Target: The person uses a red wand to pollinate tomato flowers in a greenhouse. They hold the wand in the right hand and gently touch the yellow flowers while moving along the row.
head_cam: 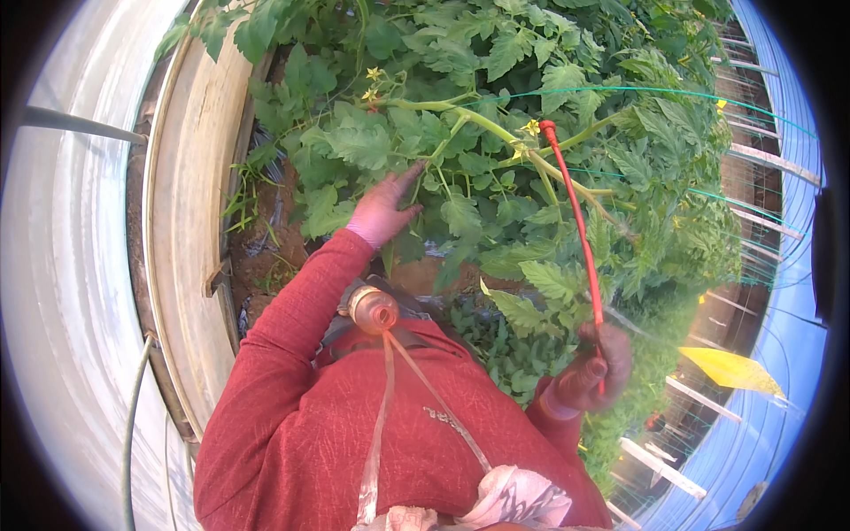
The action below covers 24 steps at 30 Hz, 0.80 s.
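Note:
My right hand (594, 365) is closed around the lower end of a thin red rod (579, 229). The rod's blunt red tip is beside a small yellow tomato flower (531, 127), and I cannot tell whether the two touch. Behind the flower runs a thick green tomato stem (491, 126). My left hand (385, 207) reaches into the leaves, thumb apart from the fingers, its fingertips at a thin side stem (446, 141). Further left on the plant are more yellow flowers (372, 83). An open plastic bottle (375, 310) hangs at my waist from a strap round my neck.
Dense tomato foliage (451, 53) fills the area ahead and to the right. A green string (597, 89) crosses the plants. A pale curved board (189, 219) and plastic sheeting (73, 265) line the left. At the right are a yellow card (734, 372) and white slats (664, 468).

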{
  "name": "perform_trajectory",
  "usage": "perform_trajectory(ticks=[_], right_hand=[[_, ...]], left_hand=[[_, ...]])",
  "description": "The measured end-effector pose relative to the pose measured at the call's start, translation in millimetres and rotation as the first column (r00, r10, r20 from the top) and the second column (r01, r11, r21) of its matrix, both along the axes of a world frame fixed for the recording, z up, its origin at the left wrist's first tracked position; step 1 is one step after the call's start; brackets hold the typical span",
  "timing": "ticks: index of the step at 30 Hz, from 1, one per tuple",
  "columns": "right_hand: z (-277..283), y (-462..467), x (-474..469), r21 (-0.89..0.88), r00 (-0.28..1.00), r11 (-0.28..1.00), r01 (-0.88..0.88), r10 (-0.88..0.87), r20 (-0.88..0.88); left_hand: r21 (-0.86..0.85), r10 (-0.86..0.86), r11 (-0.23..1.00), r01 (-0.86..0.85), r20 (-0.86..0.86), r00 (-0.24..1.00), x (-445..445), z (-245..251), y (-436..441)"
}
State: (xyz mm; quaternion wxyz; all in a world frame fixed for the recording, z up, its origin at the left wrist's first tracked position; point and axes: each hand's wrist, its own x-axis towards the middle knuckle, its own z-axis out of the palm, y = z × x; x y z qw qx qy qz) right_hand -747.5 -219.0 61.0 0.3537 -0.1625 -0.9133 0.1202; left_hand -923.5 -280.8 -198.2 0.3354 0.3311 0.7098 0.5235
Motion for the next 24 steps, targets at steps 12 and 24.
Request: perform_trajectory(ticks=[12,24], right_hand=[[1.7,-1.0,-6.0,-0.024,0.998,0.999,-0.031,0.032,0.058],[-4.4,-2.1,-0.9,-0.063,0.998,0.996,-0.056,0.055,-0.010]], left_hand=[[0.015,0.024,1.000,-0.024,-0.038,0.999,2.6,2.1,-5.5],[-0.011,0.033,0.999,-0.033,0.008,0.999,0.7,-0.7,-7.9]])
